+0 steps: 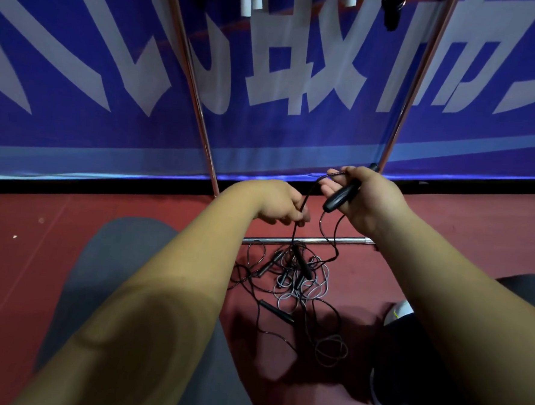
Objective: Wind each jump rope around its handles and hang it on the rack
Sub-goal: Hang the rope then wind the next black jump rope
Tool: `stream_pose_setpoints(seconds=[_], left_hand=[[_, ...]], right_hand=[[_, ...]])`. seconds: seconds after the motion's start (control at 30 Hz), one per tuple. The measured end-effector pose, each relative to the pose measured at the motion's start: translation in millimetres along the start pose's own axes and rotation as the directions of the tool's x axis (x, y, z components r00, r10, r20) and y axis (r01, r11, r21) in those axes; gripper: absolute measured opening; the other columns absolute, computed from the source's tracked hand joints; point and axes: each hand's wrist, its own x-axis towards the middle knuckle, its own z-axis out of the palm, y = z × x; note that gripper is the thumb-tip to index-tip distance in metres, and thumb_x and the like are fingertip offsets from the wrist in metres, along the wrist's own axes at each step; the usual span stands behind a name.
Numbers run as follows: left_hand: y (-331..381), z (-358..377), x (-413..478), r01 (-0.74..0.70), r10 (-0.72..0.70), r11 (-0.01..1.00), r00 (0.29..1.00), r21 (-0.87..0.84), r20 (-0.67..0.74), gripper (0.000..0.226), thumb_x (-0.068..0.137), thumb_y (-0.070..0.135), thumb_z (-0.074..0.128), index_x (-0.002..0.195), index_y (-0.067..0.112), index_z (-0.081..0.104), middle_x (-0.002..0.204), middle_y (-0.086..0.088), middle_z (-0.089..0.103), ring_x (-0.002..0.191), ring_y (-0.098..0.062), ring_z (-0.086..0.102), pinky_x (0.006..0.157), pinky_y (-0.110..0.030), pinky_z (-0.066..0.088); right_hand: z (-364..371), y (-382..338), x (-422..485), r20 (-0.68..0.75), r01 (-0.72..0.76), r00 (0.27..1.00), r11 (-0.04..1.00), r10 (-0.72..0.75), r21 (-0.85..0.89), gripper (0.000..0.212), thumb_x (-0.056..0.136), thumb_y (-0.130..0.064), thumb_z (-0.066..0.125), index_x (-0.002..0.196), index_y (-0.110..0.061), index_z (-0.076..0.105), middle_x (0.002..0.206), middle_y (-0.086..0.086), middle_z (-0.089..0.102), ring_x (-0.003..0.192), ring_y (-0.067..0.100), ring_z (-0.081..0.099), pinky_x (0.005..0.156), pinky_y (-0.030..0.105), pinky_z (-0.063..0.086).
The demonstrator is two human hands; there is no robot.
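In the head view the right hand [366, 202] curls round a black handle [341, 197] while the left hand [278, 203], just to its left, pinches that rope's cord [312, 188]; winding should go best with this span kept taut. Below the pinch the cord falls into the tangled pile [290, 274] on the floor [134, 206], so draw it free first.

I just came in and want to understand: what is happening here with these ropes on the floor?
A person is sorting jump ropes before a metal rack. The right hand grips a black handle; the left hand pinches its thin black cord, which hangs down into a tangled pile of ropes on the red floor. Some white and black rope handles already hang at the top of the rack.
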Motion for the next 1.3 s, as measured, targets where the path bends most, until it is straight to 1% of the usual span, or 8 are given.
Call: stream_pose_setpoints(seconds=[0.13,0.2,0.33,0.6,0.73,0.93,1.1,1.3], left_hand=[[10,-2,1,-0.072,0.042,0.961,0.992,-0.268,-0.116,0.012,0.108,0.018,0.060,0.106,0.014,0.071,0.106,-0.003,0.081,0.085,-0.016,0.074,0.077,-0.031,0.061],[16,-6,0,-0.102,0.019,0.891,0.982,-0.443,-0.188,0.013,0.107,0.019,0.063,0.109,0.008,0.070,0.100,-0.003,0.081,0.077,-0.016,0.075,0.074,-0.032,0.065],[21,-16,-4,-0.167,-0.095,0.558,0.960,-0.813,-0.262,0.011,0.106,0.011,0.063,0.113,0.003,0.065,0.089,-0.009,0.078,0.071,-0.020,0.078,0.064,-0.033,0.066],[8,-31,-1,-0.252,-0.246,0.169,0.925,-0.953,-0.288,0.014,0.111,0.009,0.051,0.112,-0.002,0.059,0.099,-0.017,0.072,0.084,-0.027,0.075,0.066,-0.036,0.067],[4,-32,1,-0.185,-0.286,0.264,0.922,-0.947,-0.260,0.016,0.111,0.009,0.046,0.114,-0.003,0.056,0.098,-0.016,0.070,0.084,-0.026,0.074,0.066,-0.036,0.067],[0,-31,-6,0.120,-0.281,0.924,0.858,-0.364,-0.429,0.019,0.099,0.012,0.057,0.114,0.006,0.067,0.097,-0.011,0.080,0.075,-0.024,0.076,0.068,-0.037,0.063],[0,-34,-11,-0.133,0.121,0.991,0.941,-0.016,-0.316,0.035,0.087,0.004,0.080,0.098,0.037,0.079,0.104,0.009,0.080,0.099,-0.014,0.075,0.092,-0.034,0.060],[1,-30,-9,-0.177,0.210,0.975,0.936,0.135,-0.282,0.016,0.089,0.015,0.083,0.097,0.030,0.080,0.084,0.014,0.074,0.061,0.007,0.060,0.069,-0.021,0.046]], right_hand=[[-4,-2,7,-0.061,-0.024,0.998,0.952,0.005,-0.304,0.025,0.106,-0.011,0.048,0.122,0.001,0.062,0.114,0.021,0.077,0.098,0.037,0.079,0.086,0.048,0.064],[-10,2,5,-0.056,-0.086,0.996,0.778,0.065,-0.622,0.023,0.100,-0.013,0.058,0.118,-0.005,0.071,0.110,0.013,0.081,0.101,0.035,0.077,0.092,0.047,0.059],[-13,19,-9,0.079,-0.092,0.947,0.499,0.311,-0.862,0.028,0.096,-0.012,0.059,0.114,-0.015,0.080,0.118,-0.008,0.080,0.104,0.019,0.069,0.084,0.032,0.048],[-2,22,-19,0.326,-0.033,0.879,0.727,0.348,-0.686,0.023,0.107,-0.004,0.047,0.116,-0.016,0.064,0.131,0.013,0.075,0.118,0.024,0.070,0.099,0.040,0.050],[1,18,-22,0.344,-0.066,0.858,0.746,0.382,-0.663,0.020,0.110,-0.006,0.047,0.119,-0.016,0.062,0.127,0.012,0.077,0.106,0.029,0.074,0.091,0.044,0.056],[-1,14,-23,0.346,-0.037,0.866,0.738,0.360,-0.674,0.027,0.110,-0.014,0.053,0.135,-0.012,0.064,0.117,0.010,0.078,0.101,0.030,0.077,0.089,0.041,0.060],[-2,12,-22,0.340,-0.063,0.872,0.769,0.352,-0.636,0.032,0.109,-0.012,0.056,0.139,-0.001,0.062,0.108,0.013,0.078,0.085,0.025,0.075,0.071,0.031,0.062],[-4,14,-19,0.333,-0.091,0.867,0.776,0.370,-0.624,0.028,0.108,-0.010,0.057,0.131,0.006,0.064,0.107,0.018,0.078,0.094,0.026,0.070,0.078,0.029,0.062]])
